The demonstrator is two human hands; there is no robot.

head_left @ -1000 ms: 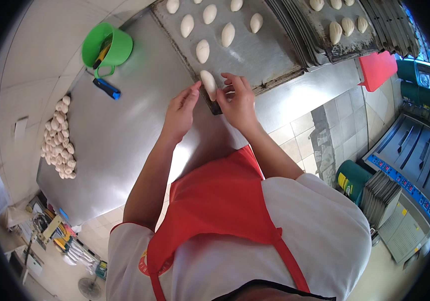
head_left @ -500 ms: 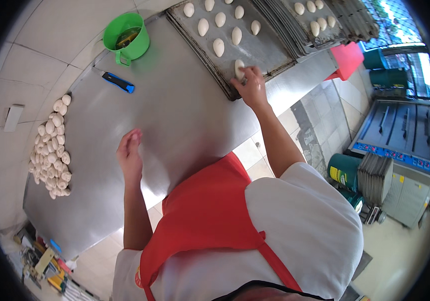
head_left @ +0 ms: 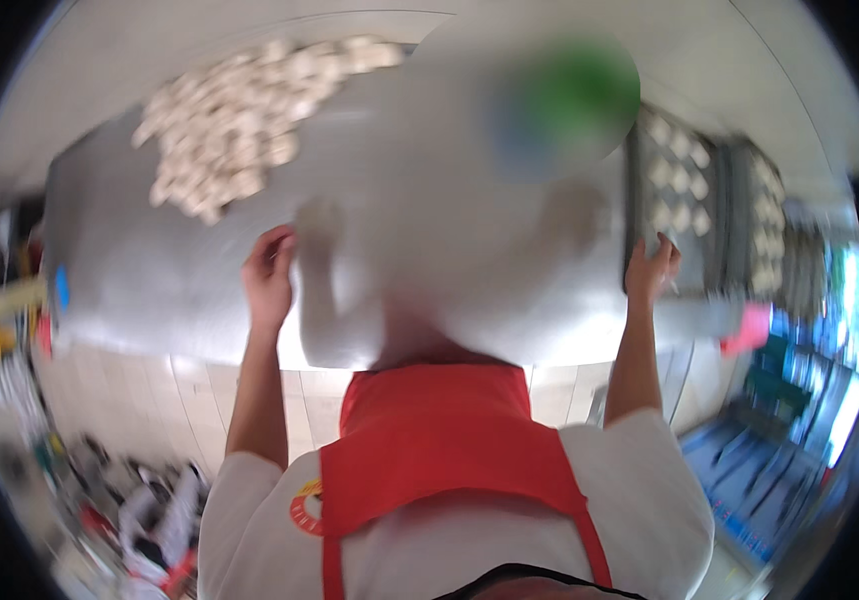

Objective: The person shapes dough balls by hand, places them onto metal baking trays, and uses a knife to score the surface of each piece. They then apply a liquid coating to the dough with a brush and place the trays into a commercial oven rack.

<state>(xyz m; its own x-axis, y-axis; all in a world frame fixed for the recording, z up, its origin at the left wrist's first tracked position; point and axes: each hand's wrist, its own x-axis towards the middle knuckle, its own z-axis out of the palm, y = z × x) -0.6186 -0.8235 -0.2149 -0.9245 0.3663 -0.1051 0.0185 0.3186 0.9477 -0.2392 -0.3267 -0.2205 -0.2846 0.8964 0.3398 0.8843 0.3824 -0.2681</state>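
My left hand (head_left: 270, 278) hovers over the steel table, fingers loosely curved and apart, with nothing visible in it. Nearest to it is a large heap of small, pale, egg-shaped dough pieces (head_left: 224, 135) at the table's far left. At the right, my right hand (head_left: 652, 268) is over the near left corner of a dark metal baking tray (head_left: 687, 268). Its thumb and fingers are apart, and I see no dough between them. Dough pieces (head_left: 677, 178) lie in rows on that tray, beyond my fingers. The whole picture is smeared by motion.
A green plastic mug (head_left: 579, 90) blurs at the table's back, beside a bluish smear. Another tray (head_left: 739, 215) with dough pieces stands to the right, next to stacked trays (head_left: 804, 270). A red-pink object (head_left: 747, 328) is beyond the steel table's (head_left: 469, 300) right end.
My view has swung left, bringing the dough heap fully into sight. My right hand has come off the dough piece it was touching on the tray. My left hand stays raised over the table.
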